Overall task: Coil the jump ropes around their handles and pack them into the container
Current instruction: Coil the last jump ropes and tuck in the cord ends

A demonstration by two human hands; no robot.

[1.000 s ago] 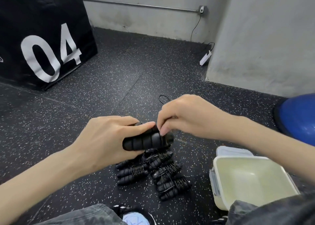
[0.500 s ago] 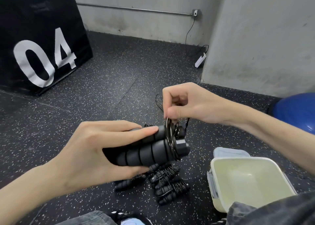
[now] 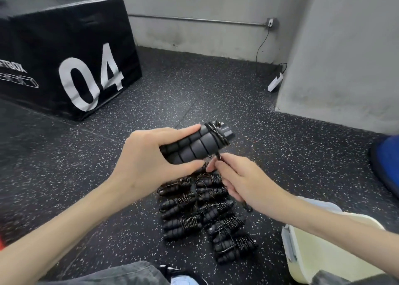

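Our right arm hides part of the tub. Our left hand grips ridged black handles; our right hand pinches their cord

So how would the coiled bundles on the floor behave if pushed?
The coiled bundles are ribbed cylinders, so they would probably roll sideways. Their wire coils look loose in places, so ends may spring free. Paired handles likely slow the rolling.

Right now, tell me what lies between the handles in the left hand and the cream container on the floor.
In the head view, the right hand pinching the rope end, and below it coiled jump ropes piled on the floor, lie between the handles and the container.
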